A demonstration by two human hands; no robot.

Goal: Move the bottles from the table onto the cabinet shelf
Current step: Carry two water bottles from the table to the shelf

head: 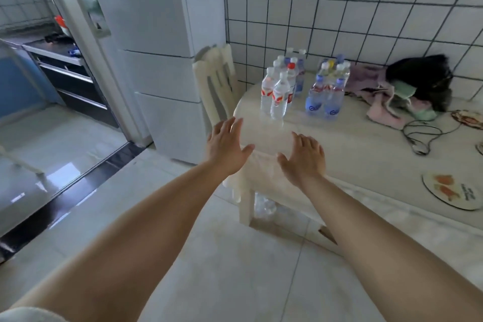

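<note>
Clear plastic bottles [281, 91] stand upright, clustered on the white table [352, 144].

both bare arms reach forward, left hand [226, 148] and right hand [304, 158] spread, palms down.

Soft daylight is shining off the glossy floor [52, 165] at the left, while the whole picture is looking blurry and bending at its edges.

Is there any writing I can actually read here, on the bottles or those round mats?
None can be read.
Red-labelled bottles: red and white label, wording blurred.
Blue-labelled bottles: a round white logo, unreadable.
Round mat: dark lettering by the orange pictures, too small and blurred.
</note>
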